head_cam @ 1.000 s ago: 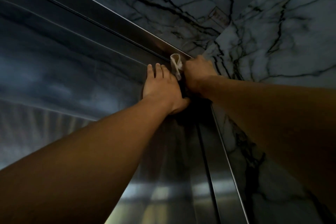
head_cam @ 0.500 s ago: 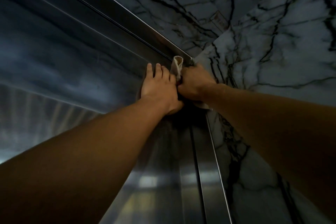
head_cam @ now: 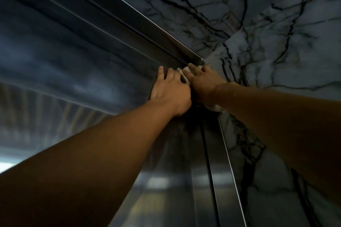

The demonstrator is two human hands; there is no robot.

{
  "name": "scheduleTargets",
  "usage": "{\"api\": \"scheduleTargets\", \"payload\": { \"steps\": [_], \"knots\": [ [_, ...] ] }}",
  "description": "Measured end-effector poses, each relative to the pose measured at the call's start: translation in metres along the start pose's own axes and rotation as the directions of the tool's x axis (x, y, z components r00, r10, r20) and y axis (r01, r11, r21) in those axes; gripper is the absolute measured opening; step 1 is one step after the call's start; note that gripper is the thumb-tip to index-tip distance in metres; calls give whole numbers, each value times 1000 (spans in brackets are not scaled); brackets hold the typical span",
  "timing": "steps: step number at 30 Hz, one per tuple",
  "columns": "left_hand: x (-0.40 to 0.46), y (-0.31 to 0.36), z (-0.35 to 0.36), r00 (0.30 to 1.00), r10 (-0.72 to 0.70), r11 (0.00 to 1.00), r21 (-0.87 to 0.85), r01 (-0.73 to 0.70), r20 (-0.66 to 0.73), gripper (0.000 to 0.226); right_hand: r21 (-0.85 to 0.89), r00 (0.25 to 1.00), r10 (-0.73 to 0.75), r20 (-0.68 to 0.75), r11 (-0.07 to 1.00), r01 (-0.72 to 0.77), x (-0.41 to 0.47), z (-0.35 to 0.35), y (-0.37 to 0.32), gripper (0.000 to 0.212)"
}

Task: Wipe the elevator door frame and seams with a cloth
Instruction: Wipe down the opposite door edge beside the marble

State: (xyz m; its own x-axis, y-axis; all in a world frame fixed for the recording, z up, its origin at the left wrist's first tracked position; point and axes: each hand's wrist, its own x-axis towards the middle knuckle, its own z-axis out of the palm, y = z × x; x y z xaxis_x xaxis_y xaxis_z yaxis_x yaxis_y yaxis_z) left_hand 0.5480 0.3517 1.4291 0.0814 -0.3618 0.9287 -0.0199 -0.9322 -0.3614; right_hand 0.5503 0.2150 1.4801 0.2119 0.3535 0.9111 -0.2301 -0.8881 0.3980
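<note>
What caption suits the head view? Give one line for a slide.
Right hand presses a cloth into the door frame's top corner, left hand beside it.

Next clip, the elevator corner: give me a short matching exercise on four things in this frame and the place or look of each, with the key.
Things:
1. left hand
2. right hand
3. cloth
4. marble wall

Descriptions:
A. white with dark veins
B. pale, bunched between the two hands
C. flat on the steel, fingers straight
D. pressing the cloth into the top corner of the door frame

Pairs: 1-C, 2-D, 3-B, 4-A

black-veined grey marble wall [head_cam: 276, 46], whitish cloth [head_cam: 184, 74]
</note>
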Motion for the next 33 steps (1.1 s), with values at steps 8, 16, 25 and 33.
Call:
{"api": "scheduleTargets", "payload": {
  "steps": [8, 16, 25, 33],
  "knots": [
    [0, 5, 4, 976, -168, 984, 40, 175, -139, 62, -126, 987, -65, -144, 991, 47, 1, 6, -8, 71],
    [-2, 6, 11, 983, -131, 988, 69, 141, -132, 59, -80, 978, 78, -193, 992, -95, -21, 4, -21, 67],
    [-10, 5, 13, 987, -92, 993, 62, 101, -129, 64, 44, 997, 27, -67, 999, -24, -20, 6, -19, 77],
    [-25, 5, 13, 994, -67, 995, 67, 72, -81, 66, 76, 995, 61, -74, 996, -55, -38, 6, -28, 76]
  ]
}}
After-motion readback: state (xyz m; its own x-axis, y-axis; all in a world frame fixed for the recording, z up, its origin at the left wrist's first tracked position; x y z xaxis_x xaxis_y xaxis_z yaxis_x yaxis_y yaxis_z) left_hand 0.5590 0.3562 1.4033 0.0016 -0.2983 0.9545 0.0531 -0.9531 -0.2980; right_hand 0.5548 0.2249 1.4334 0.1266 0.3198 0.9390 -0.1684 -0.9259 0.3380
